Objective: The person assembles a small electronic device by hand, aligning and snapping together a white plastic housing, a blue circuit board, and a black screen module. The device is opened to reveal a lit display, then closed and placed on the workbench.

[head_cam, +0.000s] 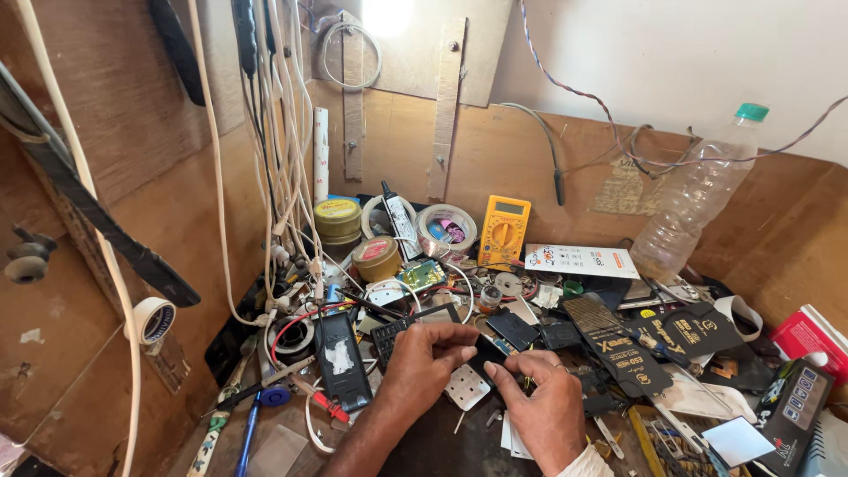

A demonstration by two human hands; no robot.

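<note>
Head view, looking down at a cluttered wooden workbench (424,446). Left hand (422,360) and right hand (541,399) meeting near the bench's front edge, both pinching one small black flat part (485,354) between thumbs and fingertips, held just above the clutter; what kind of part, impossible to tell. Just under the hands, a small white perforated plate (466,387) lying flat. Left of the left hand, a black remote-like casing (340,360) with a white patch, and beside it red and black wires (305,320).

Behind the hands, a black comb-like connector strip (393,333), a green circuit board (422,273), two tins of paste (337,218), rolls of tape (448,224) and a yellow multimeter (503,231) propped against the back wall. To the right, black tool packets (618,344) spread flat, an empty clear plastic bottle (693,203) with a green cap leaning on the wall, a red box (808,336) at the far edge. On the left wall, white cables (283,141) hanging in a bunch and a roll of white tape (152,320) on a peg.
</note>
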